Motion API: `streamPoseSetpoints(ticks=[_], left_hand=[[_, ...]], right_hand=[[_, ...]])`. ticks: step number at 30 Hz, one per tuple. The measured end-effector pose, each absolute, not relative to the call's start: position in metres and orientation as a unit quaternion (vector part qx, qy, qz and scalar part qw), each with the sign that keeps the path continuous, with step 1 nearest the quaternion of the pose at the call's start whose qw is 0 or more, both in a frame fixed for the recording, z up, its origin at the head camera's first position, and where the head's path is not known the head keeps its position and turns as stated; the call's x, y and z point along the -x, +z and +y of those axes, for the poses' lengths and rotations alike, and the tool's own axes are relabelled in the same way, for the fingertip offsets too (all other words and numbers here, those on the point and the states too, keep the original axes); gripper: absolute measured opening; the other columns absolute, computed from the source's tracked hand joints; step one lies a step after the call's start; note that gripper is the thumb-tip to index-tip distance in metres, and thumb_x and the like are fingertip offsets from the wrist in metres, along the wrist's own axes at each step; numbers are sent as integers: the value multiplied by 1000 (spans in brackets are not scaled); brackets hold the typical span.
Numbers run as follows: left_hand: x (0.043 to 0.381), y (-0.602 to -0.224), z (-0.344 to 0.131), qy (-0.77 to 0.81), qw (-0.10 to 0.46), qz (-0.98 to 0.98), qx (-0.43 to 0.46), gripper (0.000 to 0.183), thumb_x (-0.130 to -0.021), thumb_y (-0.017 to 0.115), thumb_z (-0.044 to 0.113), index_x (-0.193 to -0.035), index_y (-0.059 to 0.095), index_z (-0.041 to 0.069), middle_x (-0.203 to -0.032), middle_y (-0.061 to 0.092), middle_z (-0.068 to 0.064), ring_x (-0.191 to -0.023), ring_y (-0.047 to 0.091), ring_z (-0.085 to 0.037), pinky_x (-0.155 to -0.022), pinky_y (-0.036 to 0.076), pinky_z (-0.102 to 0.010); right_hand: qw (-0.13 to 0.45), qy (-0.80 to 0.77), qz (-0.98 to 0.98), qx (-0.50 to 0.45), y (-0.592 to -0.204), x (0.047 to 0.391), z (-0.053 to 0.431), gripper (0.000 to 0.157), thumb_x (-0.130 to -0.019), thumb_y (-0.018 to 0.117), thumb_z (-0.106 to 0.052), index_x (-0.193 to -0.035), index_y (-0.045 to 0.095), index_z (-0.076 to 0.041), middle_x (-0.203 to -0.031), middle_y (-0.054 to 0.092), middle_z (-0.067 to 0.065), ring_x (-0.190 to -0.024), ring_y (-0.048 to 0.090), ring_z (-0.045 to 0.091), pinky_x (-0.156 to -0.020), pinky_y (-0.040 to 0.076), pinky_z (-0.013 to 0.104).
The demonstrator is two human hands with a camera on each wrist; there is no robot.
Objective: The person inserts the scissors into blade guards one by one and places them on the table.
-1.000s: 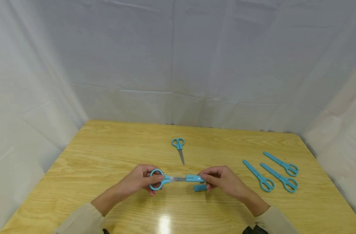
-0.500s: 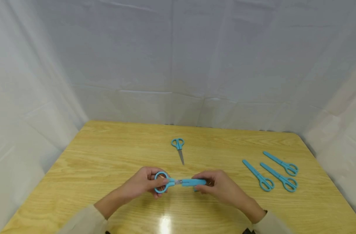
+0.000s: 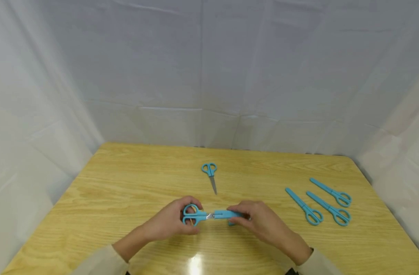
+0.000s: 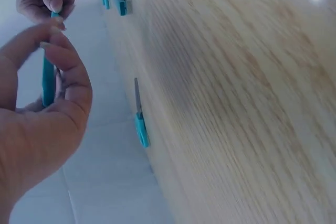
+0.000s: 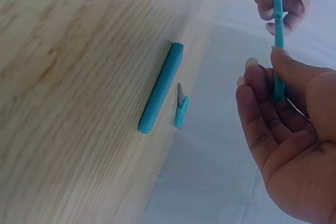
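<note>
My left hand (image 3: 171, 219) holds a pair of blue-handled scissors (image 3: 202, 215) by the finger loops, blades pointing right. Over those blades sits a blue blade cover (image 3: 223, 214), pinched near its far end between the thumb and fingers of my right hand (image 3: 262, 219). A short stretch of bare metal shows between handles and cover. On the table beneath the right hand lies a second blue cover (image 5: 161, 88), mostly hidden in the head view. Beyond both hands rests another pair of scissors (image 3: 210, 171) with its metal blades bare.
Three pairs of covered scissors lie to the right on the wooden table, a left one (image 3: 304, 206), a middle one (image 3: 328, 208) and a far one (image 3: 330, 191). Pale sheeting (image 3: 202, 76) hangs behind the table and along both sides.
The blade cover has slid farther over the blades, so less metal shows. Both hands are closer together. My left thumb has shifted from the top of the handles to their near edge.
</note>
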State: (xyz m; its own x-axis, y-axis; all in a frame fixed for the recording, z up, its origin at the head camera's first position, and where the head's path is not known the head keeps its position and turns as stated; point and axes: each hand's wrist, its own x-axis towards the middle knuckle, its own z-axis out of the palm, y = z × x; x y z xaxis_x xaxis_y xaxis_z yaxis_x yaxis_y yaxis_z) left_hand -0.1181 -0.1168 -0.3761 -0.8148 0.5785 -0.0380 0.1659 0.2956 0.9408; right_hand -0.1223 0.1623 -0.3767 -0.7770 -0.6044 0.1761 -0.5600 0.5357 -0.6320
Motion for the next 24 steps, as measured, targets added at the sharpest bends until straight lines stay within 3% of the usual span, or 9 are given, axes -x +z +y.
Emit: streamPoseSetpoints(ticks=[5,14,19,24], left_hand=[[114,-376,-112,477,142,837,-229,48,-77,70,0,-121,53,-1,-84,61,-2,-66,53,-10,-56,46,-22],[106,-373,-105,281,5,929,-239,52,-75,69,16,-124,60,1,-94,62,-2,-65,54,-8,-59,45,-25],[104,-374,-105,219,-21,941,-256,53,-76,68,23,-123,60,1,-97,67,-7,-62,52,-3,-59,47,-26],[104,-379,-104,198,-49,944,-259,44,-72,67,23,-111,66,4,-90,67,-4,-62,49,-3,-55,46,-24]], right_hand=[[15,-330,880,342,-377,120,160,24,-86,70,-19,-109,72,-13,-90,67,-10,-71,56,-2,-61,49,20],[-15,-314,878,362,-378,118,158,24,-85,72,-16,-109,72,-10,-93,70,-5,-74,58,-3,-63,50,17],[-50,-278,881,380,-380,116,157,24,-84,73,-16,-107,72,-9,-93,70,-4,-74,59,-3,-62,49,16],[-77,-242,885,391,-382,115,156,25,-84,73,-19,-107,72,-10,-94,71,-3,-76,62,0,-63,50,18]])
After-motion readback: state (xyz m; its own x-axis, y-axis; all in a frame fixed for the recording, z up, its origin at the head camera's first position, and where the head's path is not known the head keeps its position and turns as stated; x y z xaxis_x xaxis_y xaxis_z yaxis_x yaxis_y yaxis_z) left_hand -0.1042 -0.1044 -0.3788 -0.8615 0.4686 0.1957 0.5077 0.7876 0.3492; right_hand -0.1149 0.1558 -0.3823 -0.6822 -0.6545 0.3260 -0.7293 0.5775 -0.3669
